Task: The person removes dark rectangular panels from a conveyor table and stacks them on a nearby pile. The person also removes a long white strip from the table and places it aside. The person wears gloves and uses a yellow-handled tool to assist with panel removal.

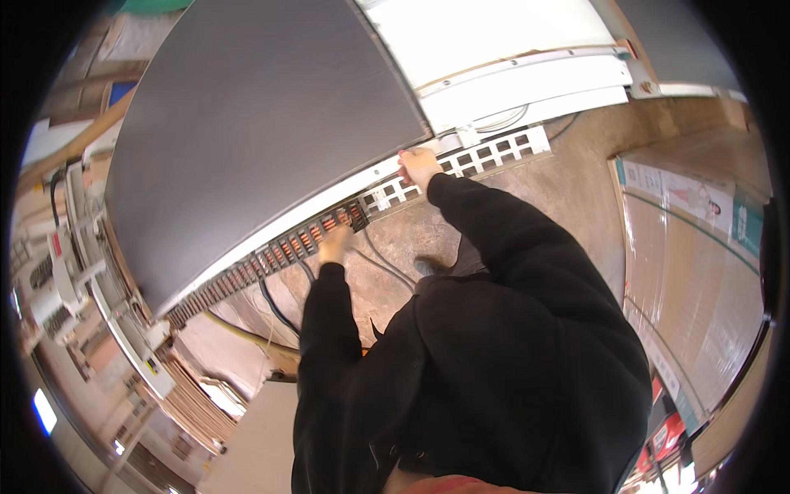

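Note:
My right hand (421, 166) is closed, its fingers curled at the near right corner of a wide dark grey flat surface (271, 99). What lies inside those fingers, if anything, is hidden. Lower and to the left, my left hand (334, 244) is smeared by motion beside a black cable chain (284, 249) with orange showing between its links. Whether that hand touches the chain I cannot tell. A pale strip (350, 188) runs along the near edge of the dark surface. Just beyond my right hand is a white slotted rail (510, 148).
White machine panels (494, 49) stand at the far right. Dark cables (280, 309) cross the floor by my legs. On the right is a film-wrapped stack of boxes (691, 272). Machine parts (90, 272) and stacked boards (193, 383) are at the left.

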### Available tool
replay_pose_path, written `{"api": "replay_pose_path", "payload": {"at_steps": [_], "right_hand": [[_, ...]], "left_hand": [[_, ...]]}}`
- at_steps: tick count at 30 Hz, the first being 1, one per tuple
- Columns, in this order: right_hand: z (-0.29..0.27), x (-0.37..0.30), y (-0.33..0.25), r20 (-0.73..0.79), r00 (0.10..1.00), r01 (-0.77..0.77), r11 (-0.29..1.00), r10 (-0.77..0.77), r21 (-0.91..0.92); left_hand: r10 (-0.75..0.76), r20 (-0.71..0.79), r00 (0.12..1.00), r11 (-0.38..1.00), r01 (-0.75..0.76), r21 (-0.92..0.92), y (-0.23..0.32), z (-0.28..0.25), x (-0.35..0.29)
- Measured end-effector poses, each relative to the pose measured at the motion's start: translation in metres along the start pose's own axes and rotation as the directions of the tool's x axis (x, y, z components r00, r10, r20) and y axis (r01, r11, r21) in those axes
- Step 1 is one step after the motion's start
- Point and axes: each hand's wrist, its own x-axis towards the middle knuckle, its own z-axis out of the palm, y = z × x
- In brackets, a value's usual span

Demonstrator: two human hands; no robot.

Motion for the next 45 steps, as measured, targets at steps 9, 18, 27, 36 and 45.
{"api": "replay_pose_path", "payload": {"at_steps": [9, 18, 27, 36, 45], "right_hand": [[0.080, -0.065, 0.192, 0.554, 0.681, 0.588, 0.092, 0.479, -0.804], [0.159, -0.085, 0.257, 0.348, 0.714, 0.689, -0.521, 0.607, -0.504], [0.411, -0.052, 0.325, 0.209, 0.772, 0.572, -0.513, 0.600, -0.640], [0.841, -0.071, 0.427, 0.561, 0.328, 0.887, -0.452, 0.760, 0.094], [1.150, -0.154, 0.508, 0.611, 0.131, 0.990, -0.066, 0.781, -0.128]], "left_hand": [[-0.454, 0.021, 0.891, 0.887, 0.454, -0.082, -0.244, 0.260, -0.365], [-0.844, 0.027, 0.536, 0.423, 0.697, -0.579, -0.372, 0.351, -0.483], [-0.756, -0.240, 0.609, 0.292, -0.014, -0.956, -0.517, 0.119, -0.386], [-0.709, 0.055, 0.703, 0.585, 0.630, -0.510, -0.611, 0.130, -0.470], [-0.857, 0.221, 0.465, 0.092, 0.561, -0.822, -0.749, 0.083, -0.436]]}}
